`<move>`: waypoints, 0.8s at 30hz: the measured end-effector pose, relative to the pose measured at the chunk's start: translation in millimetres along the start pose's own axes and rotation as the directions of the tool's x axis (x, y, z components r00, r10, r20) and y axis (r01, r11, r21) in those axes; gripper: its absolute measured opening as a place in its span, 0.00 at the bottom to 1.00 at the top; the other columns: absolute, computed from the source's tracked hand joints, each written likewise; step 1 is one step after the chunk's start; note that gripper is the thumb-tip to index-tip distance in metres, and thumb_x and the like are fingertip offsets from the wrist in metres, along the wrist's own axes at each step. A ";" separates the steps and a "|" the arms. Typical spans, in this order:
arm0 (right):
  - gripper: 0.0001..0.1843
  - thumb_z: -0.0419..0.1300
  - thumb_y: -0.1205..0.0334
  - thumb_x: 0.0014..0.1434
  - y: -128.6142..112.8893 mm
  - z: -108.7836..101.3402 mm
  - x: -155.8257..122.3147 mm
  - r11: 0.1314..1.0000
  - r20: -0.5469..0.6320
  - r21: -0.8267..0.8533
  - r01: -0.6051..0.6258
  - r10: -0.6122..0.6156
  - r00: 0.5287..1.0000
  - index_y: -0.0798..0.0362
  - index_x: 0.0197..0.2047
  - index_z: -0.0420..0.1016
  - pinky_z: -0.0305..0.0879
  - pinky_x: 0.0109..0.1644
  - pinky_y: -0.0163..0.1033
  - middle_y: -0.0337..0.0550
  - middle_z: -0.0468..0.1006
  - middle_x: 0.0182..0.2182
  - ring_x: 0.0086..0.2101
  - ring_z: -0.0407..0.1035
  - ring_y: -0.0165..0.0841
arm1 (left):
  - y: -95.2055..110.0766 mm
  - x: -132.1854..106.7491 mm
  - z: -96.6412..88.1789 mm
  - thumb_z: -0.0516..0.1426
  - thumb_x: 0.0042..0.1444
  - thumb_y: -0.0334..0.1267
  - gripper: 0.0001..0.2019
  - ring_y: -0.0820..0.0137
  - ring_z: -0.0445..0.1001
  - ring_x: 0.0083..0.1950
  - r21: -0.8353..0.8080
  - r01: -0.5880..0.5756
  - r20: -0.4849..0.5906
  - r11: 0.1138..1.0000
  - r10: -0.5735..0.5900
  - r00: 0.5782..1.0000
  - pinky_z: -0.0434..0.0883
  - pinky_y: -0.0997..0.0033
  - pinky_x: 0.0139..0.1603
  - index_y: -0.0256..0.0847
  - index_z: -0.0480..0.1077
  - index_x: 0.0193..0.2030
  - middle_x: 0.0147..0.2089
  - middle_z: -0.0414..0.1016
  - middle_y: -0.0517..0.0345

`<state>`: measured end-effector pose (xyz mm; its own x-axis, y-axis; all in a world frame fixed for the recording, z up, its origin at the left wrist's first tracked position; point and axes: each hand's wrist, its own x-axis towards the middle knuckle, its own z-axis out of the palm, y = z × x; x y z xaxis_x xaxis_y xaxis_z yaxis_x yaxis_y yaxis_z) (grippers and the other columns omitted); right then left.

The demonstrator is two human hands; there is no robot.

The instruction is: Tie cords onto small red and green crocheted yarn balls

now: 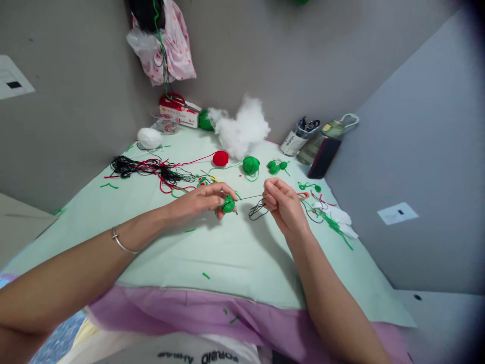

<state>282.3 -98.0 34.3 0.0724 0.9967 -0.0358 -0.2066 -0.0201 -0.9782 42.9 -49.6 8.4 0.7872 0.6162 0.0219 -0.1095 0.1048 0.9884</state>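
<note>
Pinched in the fingers of my left hand (pixel 207 200) is a small round green yarn piece (pixel 228 204), held above the table. A taut black thread (pixel 250 197) runs from it across to my right hand (pixel 281 202), whose thumb and fingers are closed on the thread. Loose loops of the same dark thread (pixel 258 211) hang just left of the right hand. Whether a needle sits in the right fingers cannot be made out. An orange clip-like loop (pixel 303 195) lies right behind the right hand.
Beyond my hands lie a tangle of black and red yarn (pixel 151 169), a red ball (pixel 220 158), a green ball (pixel 250 165) and white stuffing (pixel 242 129). A pen cup (pixel 293 143), bottle (pixel 307 149) and phone (pixel 324 158) stand at right. Scissors (pixel 174 100) rest on a box (pixel 185 115).
</note>
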 end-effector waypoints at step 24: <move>0.14 0.64 0.50 0.63 2.3 25.1 -29.1 0.965 0.328 -0.263 0.000 0.090 0.940 0.53 0.38 0.72 0.65 0.33 0.35 0.36 0.76 0.23 0.24 0.67 0.27 | -4.2 5.1 0.1 0.66 0.57 0.37 0.15 0.72 0.77 0.43 -0.328 -0.044 -0.213 0.944 -0.028 0.977 0.70 0.70 0.52 0.40 0.76 0.51 0.44 0.77 0.56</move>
<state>255.2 -125.1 38.3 -0.2705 0.9612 -0.0542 0.0574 -0.0401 -0.9975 47.5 -46.9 4.3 0.6429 0.7650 -0.0385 -0.3371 0.3277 0.8826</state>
